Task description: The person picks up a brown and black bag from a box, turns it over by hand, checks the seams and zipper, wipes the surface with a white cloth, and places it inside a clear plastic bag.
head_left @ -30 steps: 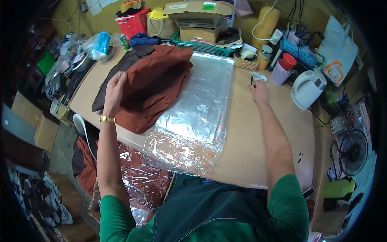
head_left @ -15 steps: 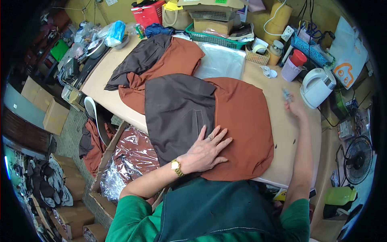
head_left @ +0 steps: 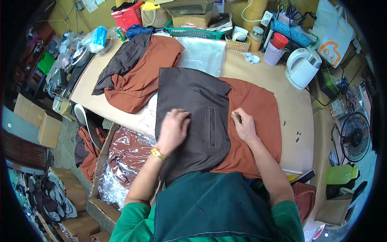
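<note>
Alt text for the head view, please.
A person's left hand is over the brown side of two-tone fabric on a tan table; the right hand, over its rust side, grips a small, mostly hidden dark item. Similar fabric lies beyond.

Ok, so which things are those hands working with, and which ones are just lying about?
Being worked with:
big cloth, under the left hand
small dark thing in the right hand, mostly hidden

Probably just lying about:
kettle
red cup
jar
green bottle
</note>
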